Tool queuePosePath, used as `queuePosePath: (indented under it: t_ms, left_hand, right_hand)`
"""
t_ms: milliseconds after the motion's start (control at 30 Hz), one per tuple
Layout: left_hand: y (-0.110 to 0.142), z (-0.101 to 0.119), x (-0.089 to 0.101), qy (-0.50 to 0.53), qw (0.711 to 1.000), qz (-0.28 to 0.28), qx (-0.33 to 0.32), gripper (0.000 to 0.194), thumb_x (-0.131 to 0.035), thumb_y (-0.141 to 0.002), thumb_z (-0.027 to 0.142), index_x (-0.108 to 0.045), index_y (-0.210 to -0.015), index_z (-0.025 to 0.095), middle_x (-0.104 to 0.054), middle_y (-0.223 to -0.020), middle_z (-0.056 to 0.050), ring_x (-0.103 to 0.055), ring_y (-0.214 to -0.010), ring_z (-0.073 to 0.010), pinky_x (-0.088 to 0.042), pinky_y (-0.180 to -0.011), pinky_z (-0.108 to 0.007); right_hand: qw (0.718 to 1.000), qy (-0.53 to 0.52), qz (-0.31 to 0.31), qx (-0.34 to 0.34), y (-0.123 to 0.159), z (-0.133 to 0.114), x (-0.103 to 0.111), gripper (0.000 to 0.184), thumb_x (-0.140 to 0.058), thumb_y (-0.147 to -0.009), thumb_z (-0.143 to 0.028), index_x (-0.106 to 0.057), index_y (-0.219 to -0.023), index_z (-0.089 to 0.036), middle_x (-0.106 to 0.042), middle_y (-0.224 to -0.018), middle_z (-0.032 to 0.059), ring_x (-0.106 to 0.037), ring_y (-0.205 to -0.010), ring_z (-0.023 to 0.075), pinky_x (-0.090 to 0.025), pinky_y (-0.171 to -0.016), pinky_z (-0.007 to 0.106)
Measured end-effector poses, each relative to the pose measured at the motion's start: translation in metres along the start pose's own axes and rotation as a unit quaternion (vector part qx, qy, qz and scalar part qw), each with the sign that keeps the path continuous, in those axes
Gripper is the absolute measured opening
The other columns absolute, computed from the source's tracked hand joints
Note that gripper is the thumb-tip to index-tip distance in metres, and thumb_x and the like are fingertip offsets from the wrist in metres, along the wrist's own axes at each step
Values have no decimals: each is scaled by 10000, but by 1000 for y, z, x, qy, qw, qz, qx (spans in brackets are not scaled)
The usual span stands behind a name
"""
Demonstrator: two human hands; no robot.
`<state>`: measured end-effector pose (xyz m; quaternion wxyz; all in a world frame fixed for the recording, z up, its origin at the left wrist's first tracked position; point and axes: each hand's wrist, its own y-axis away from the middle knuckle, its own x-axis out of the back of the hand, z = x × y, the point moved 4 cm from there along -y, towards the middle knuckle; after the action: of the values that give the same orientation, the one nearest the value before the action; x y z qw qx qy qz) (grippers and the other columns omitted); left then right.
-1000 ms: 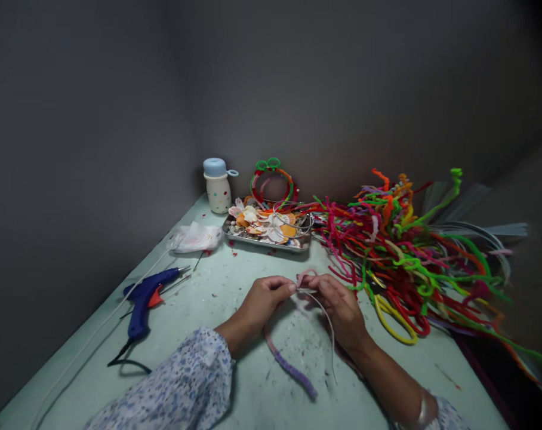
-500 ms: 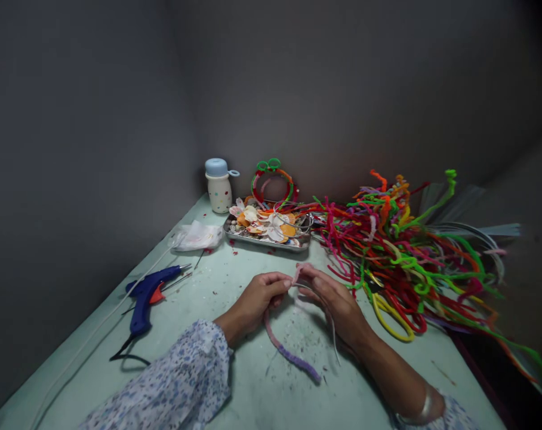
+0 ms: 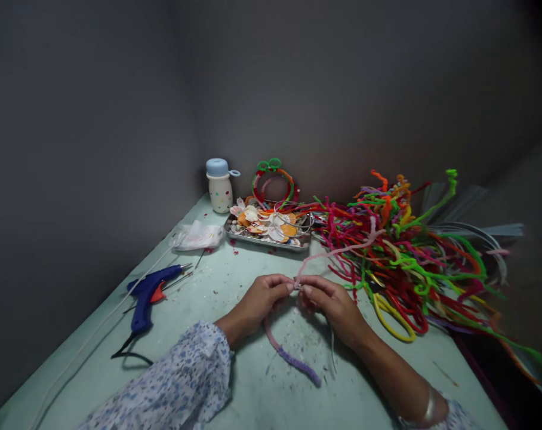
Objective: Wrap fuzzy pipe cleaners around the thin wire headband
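Observation:
My left hand (image 3: pixel 268 298) pinches a thin band partly wrapped in fuzzy stem. Its wrapped end, pink and then purple (image 3: pixel 298 361), curves down below that hand toward the table. My right hand (image 3: pixel 331 301) is closed beside it, fingertips almost touching the left ones, on a pale pink pipe cleaner (image 3: pixel 327 255). The pipe cleaner's loose length rises from between the fingertips and stretches off to the upper right. A bare pale end of the band (image 3: pixel 332 349) hangs under my right hand. The exact meeting point is partly covered by my fingers.
A blue glue gun (image 3: pixel 145 298) with its cord lies at left. Behind stand a metal tray (image 3: pixel 266 240) of flower pieces, a wrapped headband (image 3: pixel 293 179), a lidded bottle (image 3: pixel 219 192) and a plastic bag (image 3: pixel 199 236). Colourful pipe cleaners (image 3: pixel 396 239) and yellow-handled scissors (image 3: pixel 390 319) lie right.
My right hand has turned and its fingers have closed in near the left fingertips. The pink pipe cleaner's free length now extends out to the upper right. My left hand has hardly moved.

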<state>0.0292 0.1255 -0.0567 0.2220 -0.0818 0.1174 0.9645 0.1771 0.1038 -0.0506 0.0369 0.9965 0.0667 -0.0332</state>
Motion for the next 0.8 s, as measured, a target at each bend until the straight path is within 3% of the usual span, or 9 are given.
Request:
queuePosePath:
  t_ms: [167,433,800]
  left_hand:
    - [-1,-2,-2,-40,999,18,-11,233,-626,-768,347,-641,-801,117,-401,-508,50,-295,-456,-58,-175,-453,-229]
    - [-1,-4,0,-143,985,59,-80,169,-564,-802,311,-618,-781,152,-448,-576,49,-363,-530,-79,-272,-510,-207]
    - [-1,-8,1,-117,990,35,-65,175,-574,-794,290,-642,-888,159,-469,-592,48,-381,-527,-74,-286,-514,-199]
  right_hand:
    - [1000,-5,-4,6,-2,5,2,290,-640,-774,-352,-668,-1000,-173,-596,-623,-3,-505,-564,131,-408,-557,270]
    - [999,43,24,8,-3,2,0,208,-668,-711,-325,-670,-833,-157,-565,-584,-26,-478,-518,110,-389,-525,257]
    - [996,68,48,16,-4,6,3,210,-646,-721,-313,-661,-857,-154,-582,-612,-18,-478,-533,116,-384,-530,257]
